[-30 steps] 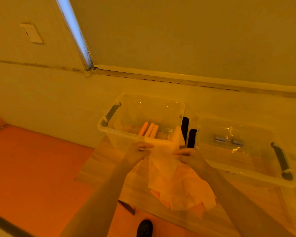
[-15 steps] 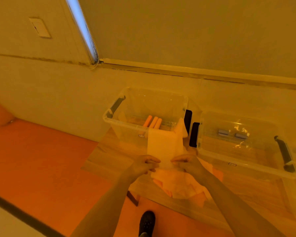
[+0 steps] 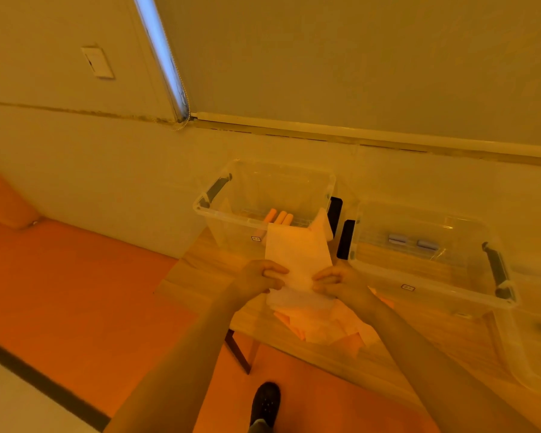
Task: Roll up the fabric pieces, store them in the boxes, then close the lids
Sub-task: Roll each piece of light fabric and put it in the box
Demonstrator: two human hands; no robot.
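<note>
Near edge first: a shoe is seen on the orange floor just in front of the table, whose near left corner and a leg sit close beside the left forearm.

A loose pile of fabric pieces lies on the table below the hands, partly over the near edge.

One pale fabric sheet is pinched at its near end by both hands: left hand on the left edge, right hand on the right edge, fingers curled onto the cloth. The far end of the sheet is draped against the front wall of the left box.

Step judged: start of rolling this sheet, no roll visibly formed yet. Next move likely calls for the near end to be turned over evenly from both sides and rolled away toward the box, with the edges kept aligned.

Room: little flat table is left between hands and box front; the draped end may need to be pulled back first.

Further back: three rolled pieces already lie in the left box; two greyish rolls lie in the right box. Both boxes are open. Wall is close behind them.
</note>
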